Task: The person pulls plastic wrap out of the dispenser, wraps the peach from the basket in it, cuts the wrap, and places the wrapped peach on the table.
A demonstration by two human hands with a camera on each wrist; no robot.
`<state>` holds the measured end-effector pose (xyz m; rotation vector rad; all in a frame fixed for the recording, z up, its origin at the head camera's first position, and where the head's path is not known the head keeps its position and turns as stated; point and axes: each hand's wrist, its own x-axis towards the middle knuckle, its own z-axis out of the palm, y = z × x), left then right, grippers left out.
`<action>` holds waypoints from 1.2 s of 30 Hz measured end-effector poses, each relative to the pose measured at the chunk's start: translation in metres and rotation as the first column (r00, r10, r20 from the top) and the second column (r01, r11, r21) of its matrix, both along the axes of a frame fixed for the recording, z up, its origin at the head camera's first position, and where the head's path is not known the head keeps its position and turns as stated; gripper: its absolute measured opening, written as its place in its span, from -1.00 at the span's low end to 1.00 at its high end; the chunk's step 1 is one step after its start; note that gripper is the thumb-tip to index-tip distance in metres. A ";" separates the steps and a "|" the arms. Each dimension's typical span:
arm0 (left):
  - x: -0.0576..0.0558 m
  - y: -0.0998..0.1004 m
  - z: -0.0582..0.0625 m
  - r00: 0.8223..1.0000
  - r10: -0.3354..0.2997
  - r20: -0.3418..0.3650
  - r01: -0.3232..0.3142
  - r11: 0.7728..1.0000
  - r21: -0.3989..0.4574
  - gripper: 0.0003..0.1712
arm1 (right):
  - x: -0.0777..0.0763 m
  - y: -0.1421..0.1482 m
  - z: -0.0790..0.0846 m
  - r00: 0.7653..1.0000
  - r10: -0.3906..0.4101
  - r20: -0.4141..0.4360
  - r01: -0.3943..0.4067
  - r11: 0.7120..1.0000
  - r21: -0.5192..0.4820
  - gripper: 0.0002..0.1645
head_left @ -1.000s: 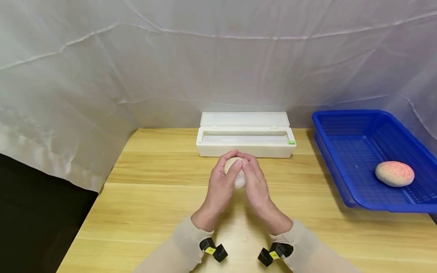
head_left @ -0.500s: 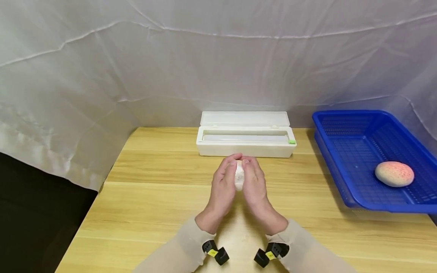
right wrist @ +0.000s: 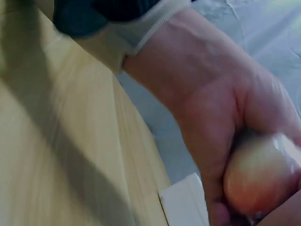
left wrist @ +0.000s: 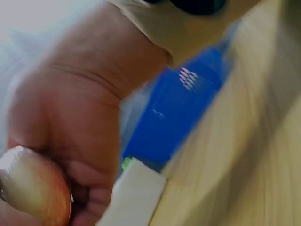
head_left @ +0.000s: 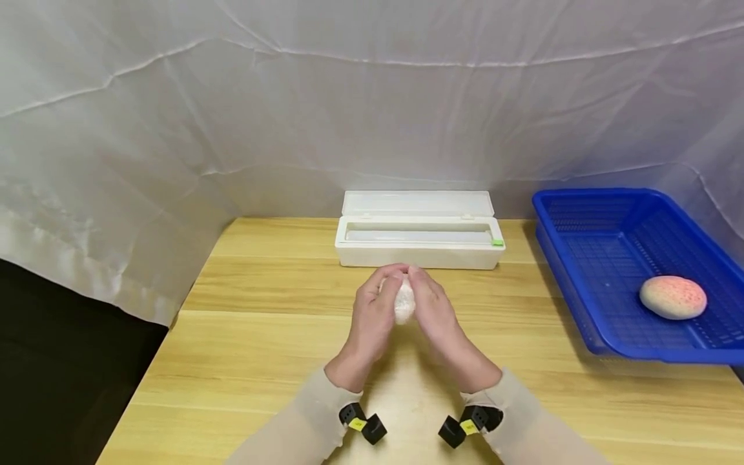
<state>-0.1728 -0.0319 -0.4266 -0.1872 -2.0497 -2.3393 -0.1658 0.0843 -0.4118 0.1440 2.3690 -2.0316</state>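
Observation:
A pale peach-like fruit (head_left: 405, 305) in shiny clear film sits between both hands, held above the table. My left hand (head_left: 371, 318) curls round its left side, with the thumb on the near face. Cupped against the other side is my right hand (head_left: 437, 315), and the fingertips of both hands meet at the far end. Much of the fruit is hidden by fingers in the head view. In the left wrist view the wrapped fruit (left wrist: 40, 188) shows a reddish side; the right wrist view shows the fruit (right wrist: 261, 176) blurred, with glossy film on it.
Just beyond the hands stands a white cling film box (head_left: 420, 255), its lid raised, with a roll inside and a green tab at the right. A blue basket (head_left: 572, 290) at the right holds a pink-speckled peach-like fruit (head_left: 673, 298). A grey cloth (head_left: 372, 129) hangs behind.
Both hands keep holding the wrapped fruit and shift slightly around it. The palms came closer together half a second ago; now the wrists are further apart again and more of the fruit's film-covered near side shows.

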 end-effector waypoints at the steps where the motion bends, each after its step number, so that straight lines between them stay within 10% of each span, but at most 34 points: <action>1: -0.001 0.000 0.001 1.000 0.001 0.015 -0.001 0.999 0.038 -0.64 | 0.000 0.001 0.001 1.000 0.010 0.009 -0.010 1.000 -0.007 -0.31; 6: -0.002 0.001 0.003 0.998 -0.032 0.062 0.020 0.982 0.189 -0.56 | 0.002 0.000 -0.006 0.996 0.039 -0.076 -0.031 0.995 0.099 -0.34; 26: -0.004 0.000 0.002 0.986 -0.050 0.159 0.021 0.984 0.179 -0.54 | 0.007 0.005 -0.030 0.942 0.171 -0.289 -0.061 0.933 0.355 -0.37; 36: 0.004 0.004 -0.004 0.999 0.036 -0.012 -0.037 0.996 -0.085 -0.58 | 0.003 0.005 -0.019 0.992 0.032 -0.120 -0.018 0.993 0.119 -0.50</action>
